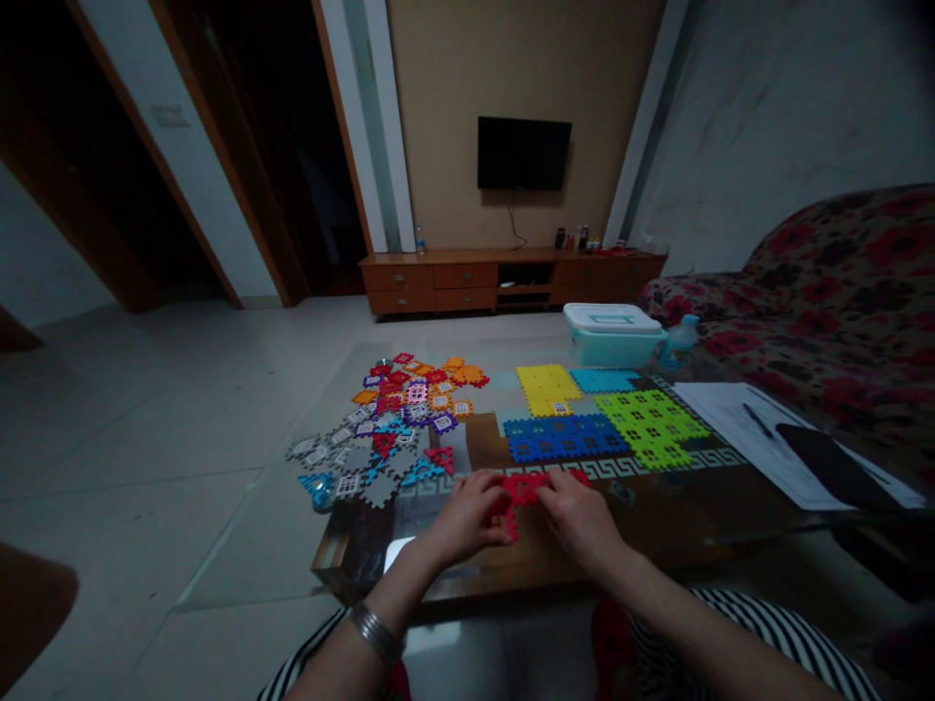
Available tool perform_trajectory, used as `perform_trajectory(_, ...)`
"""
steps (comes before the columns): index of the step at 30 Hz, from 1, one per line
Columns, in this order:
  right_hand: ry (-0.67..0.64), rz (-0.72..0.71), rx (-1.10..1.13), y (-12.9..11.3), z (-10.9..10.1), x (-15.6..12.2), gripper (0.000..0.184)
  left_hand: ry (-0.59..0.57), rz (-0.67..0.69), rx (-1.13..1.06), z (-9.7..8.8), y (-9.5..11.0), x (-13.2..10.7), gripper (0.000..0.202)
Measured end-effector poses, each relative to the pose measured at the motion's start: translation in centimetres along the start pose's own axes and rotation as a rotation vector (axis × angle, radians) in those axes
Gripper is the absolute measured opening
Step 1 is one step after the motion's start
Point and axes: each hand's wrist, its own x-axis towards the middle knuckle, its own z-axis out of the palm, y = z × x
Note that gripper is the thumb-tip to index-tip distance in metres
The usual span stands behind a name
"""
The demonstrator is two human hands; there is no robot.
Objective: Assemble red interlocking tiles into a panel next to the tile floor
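Close to the table's near edge, my left hand (473, 511) has its fingers curled on red interlocking plastic tiles (523, 489). From the other side my right hand (577, 508) grips the same red row with thumb and fingers; its far end shows just past the knuckles. Part of the red tiles is hidden by my hands. Beyond them lies a joined blue panel (562, 438), with a joined lime-green panel (653, 428) touching or near its right side. Farther back are a yellow panel (544, 387) and a light-blue one (603, 381).
Loose mixed tiles (391, 428) are heaped on the glass table's left. A lidded turquoise box (614, 336) and a plastic bottle (681, 341) stand at the back right. Papers (737, 428), a pen (758, 421) and a dark flat object (837, 467) lie at right.
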Motion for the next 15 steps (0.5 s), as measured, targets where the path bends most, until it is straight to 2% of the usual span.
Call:
perform_trajectory(5, -0.173, -0.127, 0.171, -0.3, 0.5, -1.2, 0.021, -0.018, 0.005, 0.030, 0.3, 0.4, -0.3, 0.045)
perform_trajectory(15, -0.134, -0.229, 0.317, 0.7, 0.6, -0.9, 0.020, -0.035, -0.016, 0.030, 0.0, 0.9, 0.0, 0.045)
